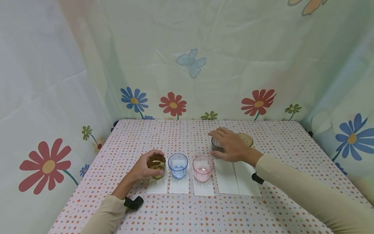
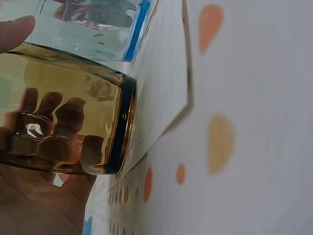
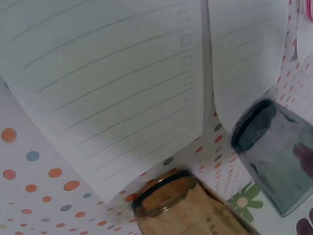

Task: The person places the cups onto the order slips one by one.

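Observation:
My left hand (image 1: 146, 165) grips an amber glass (image 2: 68, 112), thumb on one side and fingers on the other. The glass stands at the far end of a white paper slip (image 1: 157, 188). Beside it is a clear blue glass (image 1: 178, 165), then a clear pink glass (image 1: 203, 168), each on its own slip. Farther back, my right hand (image 1: 230, 144) reaches over a grey glass (image 3: 279, 152), fingers extended past its far side and thumb near its close side. A second amber glass (image 3: 190, 208) stands right of the grey one, partly hidden by that hand in the head view.
Two lined paper sheets (image 3: 112, 93) lie side by side in front of the grey and second amber glasses. A dotted cloth (image 1: 175, 214) covers the table. Flower-printed curtains (image 1: 222, 65) hang behind and at both sides. Each wrist wears a black camera mount (image 1: 133, 203).

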`<act>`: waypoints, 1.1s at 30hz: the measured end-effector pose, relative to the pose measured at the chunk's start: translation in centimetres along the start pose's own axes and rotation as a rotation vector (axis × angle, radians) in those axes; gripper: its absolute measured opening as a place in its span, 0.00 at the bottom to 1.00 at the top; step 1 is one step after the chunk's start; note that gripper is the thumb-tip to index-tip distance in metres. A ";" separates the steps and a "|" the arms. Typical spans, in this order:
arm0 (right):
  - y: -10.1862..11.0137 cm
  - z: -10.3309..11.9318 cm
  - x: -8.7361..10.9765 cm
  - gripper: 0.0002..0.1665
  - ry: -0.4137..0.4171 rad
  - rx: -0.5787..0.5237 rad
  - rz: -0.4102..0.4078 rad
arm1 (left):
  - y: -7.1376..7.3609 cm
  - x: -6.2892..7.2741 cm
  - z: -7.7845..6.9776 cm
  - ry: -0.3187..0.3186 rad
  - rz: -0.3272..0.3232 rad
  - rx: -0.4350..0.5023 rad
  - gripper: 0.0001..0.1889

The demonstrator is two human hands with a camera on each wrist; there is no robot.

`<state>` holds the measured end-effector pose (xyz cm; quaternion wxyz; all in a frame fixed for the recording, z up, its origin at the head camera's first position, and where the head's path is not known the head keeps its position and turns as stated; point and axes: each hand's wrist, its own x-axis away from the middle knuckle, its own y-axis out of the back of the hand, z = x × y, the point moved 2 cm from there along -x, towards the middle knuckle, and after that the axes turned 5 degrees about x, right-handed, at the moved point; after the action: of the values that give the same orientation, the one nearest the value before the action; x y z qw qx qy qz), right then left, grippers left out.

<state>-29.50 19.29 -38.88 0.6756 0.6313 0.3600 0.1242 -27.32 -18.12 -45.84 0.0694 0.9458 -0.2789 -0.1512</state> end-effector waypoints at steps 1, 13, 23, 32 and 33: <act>-0.1 -0.3 0.1 0.43 -0.018 0.003 0.015 | 0.0 0.0 0.0 0.002 -0.002 0.001 0.35; -0.6 -1.7 0.1 0.48 -0.189 -0.042 0.220 | -0.2 0.3 -0.1 0.005 -0.018 0.006 0.35; -1.0 -1.9 0.1 0.39 -0.254 -0.093 0.251 | -0.4 0.3 -0.2 0.006 -0.017 0.000 0.34; -1.3 -1.9 -0.3 0.38 -0.273 -0.197 0.204 | -0.2 0.3 -0.5 0.022 -0.018 0.028 0.35; -1.3 -1.8 -0.2 0.39 -0.277 -0.203 0.199 | -0.2 0.3 -0.5 0.022 -0.017 0.025 0.34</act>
<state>-31.16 20.30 -39.92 0.7631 0.6036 0.1851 0.1381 -26.87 -18.11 -45.49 0.0592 0.9505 -0.2722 -0.1380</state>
